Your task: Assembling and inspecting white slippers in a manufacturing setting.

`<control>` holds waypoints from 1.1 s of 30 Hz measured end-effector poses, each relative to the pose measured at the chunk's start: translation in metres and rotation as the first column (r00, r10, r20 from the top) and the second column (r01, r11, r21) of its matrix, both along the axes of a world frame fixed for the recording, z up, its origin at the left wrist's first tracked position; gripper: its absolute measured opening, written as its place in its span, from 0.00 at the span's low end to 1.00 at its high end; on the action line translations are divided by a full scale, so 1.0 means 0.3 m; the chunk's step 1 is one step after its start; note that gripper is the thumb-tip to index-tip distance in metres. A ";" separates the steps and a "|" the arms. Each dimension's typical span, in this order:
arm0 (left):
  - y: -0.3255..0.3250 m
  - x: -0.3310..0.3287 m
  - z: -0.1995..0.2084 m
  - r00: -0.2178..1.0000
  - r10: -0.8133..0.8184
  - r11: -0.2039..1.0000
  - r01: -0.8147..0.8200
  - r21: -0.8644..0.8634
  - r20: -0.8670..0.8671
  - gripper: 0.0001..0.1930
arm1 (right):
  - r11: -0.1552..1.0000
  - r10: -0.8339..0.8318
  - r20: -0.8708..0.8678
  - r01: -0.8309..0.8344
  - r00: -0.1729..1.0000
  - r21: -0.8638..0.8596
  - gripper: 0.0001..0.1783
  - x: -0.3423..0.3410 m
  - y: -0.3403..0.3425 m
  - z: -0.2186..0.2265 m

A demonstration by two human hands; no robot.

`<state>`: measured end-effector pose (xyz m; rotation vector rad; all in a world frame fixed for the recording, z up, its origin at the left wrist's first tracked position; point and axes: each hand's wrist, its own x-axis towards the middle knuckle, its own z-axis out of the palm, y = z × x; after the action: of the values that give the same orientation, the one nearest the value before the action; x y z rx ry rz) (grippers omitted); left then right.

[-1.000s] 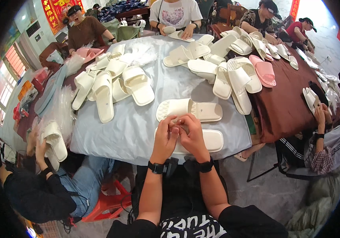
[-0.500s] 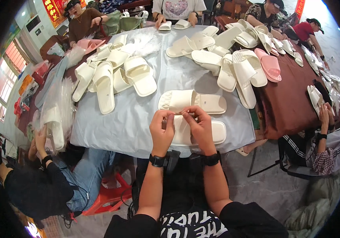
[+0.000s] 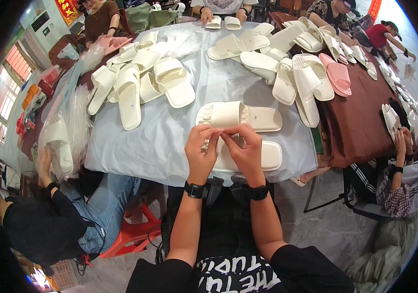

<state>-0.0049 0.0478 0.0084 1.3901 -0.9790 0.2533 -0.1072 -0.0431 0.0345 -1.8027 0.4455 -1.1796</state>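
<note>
My left hand (image 3: 202,149) and my right hand (image 3: 242,150) meet fingertip to fingertip above the near table edge. Both are pinched closed; whatever sits between the fingertips, if anything, is too small to make out. Directly beneath them lies a cream slipper (image 3: 270,155), its strap end partly covered by my hands. Just beyond it, a second cream slipper (image 3: 262,120) lies parallel, toe to the right, with a small mark on its insole. Both slippers rest flat on the pale grey table cover (image 3: 160,156).
Loose cream slippers (image 3: 130,97) are heaped at left, and more (image 3: 306,88) at right beside a pink slipper (image 3: 336,75). Clear plastic bags (image 3: 79,117) hang near a co-worker at left. A red stool (image 3: 138,229) stands below. Several people work around the table.
My pinched hands stay together over the near slipper, with slightly shifted fingers. The view has tilted a little, so the table's things sit higher. The far-left co-worker's hand has lowered.
</note>
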 end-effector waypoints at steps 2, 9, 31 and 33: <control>-0.003 0.001 0.000 1.000 0.003 1.000 -0.003 0.009 0.003 0.05 | 0.999 -0.019 0.018 0.020 1.000 -0.045 0.05 -0.001 -0.003 0.001; -0.002 0.004 0.002 1.000 -0.004 1.000 0.004 -0.001 0.003 0.09 | 0.998 0.008 -0.008 -0.008 1.000 -0.066 0.05 -0.010 -0.018 -0.001; -0.005 0.004 0.007 0.999 0.002 1.000 -0.002 0.008 0.036 0.12 | 1.000 0.014 -0.041 -0.014 0.999 -0.001 0.06 -0.017 -0.018 -0.003; -0.005 0.003 0.004 0.998 0.009 1.000 -0.010 0.014 0.055 0.11 | 0.999 0.000 -0.071 -0.003 0.997 -0.053 0.06 -0.017 -0.020 0.001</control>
<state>-0.0039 0.0462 0.0097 1.4067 -1.0217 0.2935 -0.1124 -0.0492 0.0348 -1.8950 0.4572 -1.1389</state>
